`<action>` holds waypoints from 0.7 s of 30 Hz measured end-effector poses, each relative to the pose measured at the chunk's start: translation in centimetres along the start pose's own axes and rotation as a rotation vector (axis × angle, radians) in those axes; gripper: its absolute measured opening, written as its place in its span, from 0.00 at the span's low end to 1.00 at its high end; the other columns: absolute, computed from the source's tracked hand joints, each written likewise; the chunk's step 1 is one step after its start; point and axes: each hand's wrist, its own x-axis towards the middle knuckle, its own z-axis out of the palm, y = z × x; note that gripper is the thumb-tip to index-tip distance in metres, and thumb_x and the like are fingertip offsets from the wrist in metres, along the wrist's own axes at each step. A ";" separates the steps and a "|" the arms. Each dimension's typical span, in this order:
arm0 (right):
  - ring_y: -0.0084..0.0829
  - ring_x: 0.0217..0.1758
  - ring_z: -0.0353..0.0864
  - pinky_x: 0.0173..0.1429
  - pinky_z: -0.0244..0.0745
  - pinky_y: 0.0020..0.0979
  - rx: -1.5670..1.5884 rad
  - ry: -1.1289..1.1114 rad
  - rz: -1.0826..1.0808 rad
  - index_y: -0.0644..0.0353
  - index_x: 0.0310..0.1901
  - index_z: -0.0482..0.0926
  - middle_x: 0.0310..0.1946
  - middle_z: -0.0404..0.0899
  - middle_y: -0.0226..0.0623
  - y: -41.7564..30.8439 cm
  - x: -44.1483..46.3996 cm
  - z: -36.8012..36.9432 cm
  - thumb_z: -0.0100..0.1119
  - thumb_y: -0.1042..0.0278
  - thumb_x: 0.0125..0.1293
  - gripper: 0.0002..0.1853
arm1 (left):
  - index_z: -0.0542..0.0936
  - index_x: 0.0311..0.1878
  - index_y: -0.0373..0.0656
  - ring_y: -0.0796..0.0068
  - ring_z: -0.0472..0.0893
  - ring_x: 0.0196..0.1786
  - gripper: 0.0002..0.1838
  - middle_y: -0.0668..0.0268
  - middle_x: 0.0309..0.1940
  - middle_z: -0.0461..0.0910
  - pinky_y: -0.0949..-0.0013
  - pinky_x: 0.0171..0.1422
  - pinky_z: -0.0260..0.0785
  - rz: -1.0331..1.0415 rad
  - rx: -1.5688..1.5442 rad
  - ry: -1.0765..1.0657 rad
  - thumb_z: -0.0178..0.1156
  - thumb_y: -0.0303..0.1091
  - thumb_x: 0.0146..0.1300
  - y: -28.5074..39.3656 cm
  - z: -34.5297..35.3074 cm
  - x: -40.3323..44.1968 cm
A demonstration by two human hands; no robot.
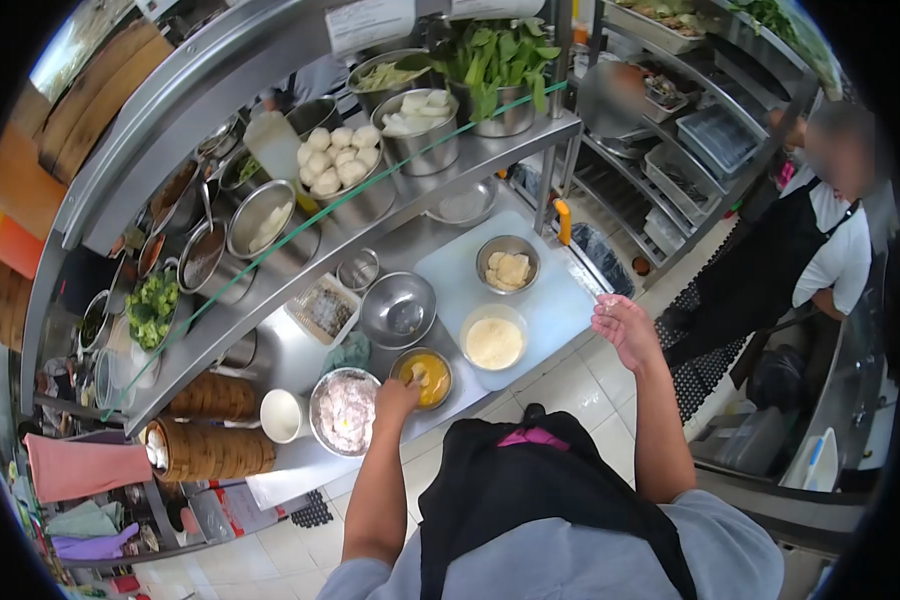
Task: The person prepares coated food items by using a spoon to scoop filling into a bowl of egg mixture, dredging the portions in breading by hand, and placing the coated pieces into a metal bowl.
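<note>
My left hand [398,397] reaches over the near rim of a metal bowl of beaten egg [434,392]. Its fingers are drawn together on a pale piece of food [421,374] in the egg. Beside that wrist is a metal bowl of white flour [346,412]. My right hand [625,328] is raised off the right edge of the cutting board, palm up, fingers loosely bent and apart, with pale crumbs on the fingertips. A bowl of breadcrumbs [494,338] sits between the hands. Behind it, a small metal bowl holds crumbed pieces [508,270].
An empty-looking metal bowl [398,310] and a white basket [323,309] stand behind the egg. The steel shelf [370,215] above carries metal containers of white balls [338,160] and greens. Bamboo steamers [215,450] stand left. A co-worker in a black apron [770,270] stands right.
</note>
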 end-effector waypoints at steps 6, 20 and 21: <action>0.26 0.39 0.83 0.46 0.81 0.31 -0.023 -0.086 -0.071 0.63 0.53 0.79 0.38 0.82 0.32 2.5 1.5 -2.4 0.64 0.66 0.67 0.16 | 0.86 0.35 0.35 0.40 0.84 0.39 0.28 0.43 0.32 0.84 0.46 0.43 0.76 0.256 0.006 0.203 0.59 0.57 0.64 -1.1 1.5 -0.1; 0.25 0.44 0.83 0.52 0.82 0.29 0.002 -0.050 0.004 0.60 0.52 0.79 0.43 0.81 0.33 2.9 1.2 -2.4 0.60 0.64 0.72 0.12 | 0.86 0.45 0.31 0.37 0.81 0.50 0.27 0.36 0.44 0.82 0.44 0.59 0.71 0.265 0.176 0.059 0.50 0.47 0.63 -5.0 3.4 3.2; 0.24 0.42 0.83 0.50 0.83 0.29 0.020 -0.036 0.003 0.60 0.51 0.80 0.42 0.82 0.33 3.0 1.3 -2.5 0.62 0.64 0.71 0.12 | 0.86 0.45 0.31 0.37 0.81 0.50 0.27 0.36 0.44 0.82 0.44 0.59 0.71 0.266 0.177 0.060 0.50 0.47 0.63 -5.7 3.8 4.1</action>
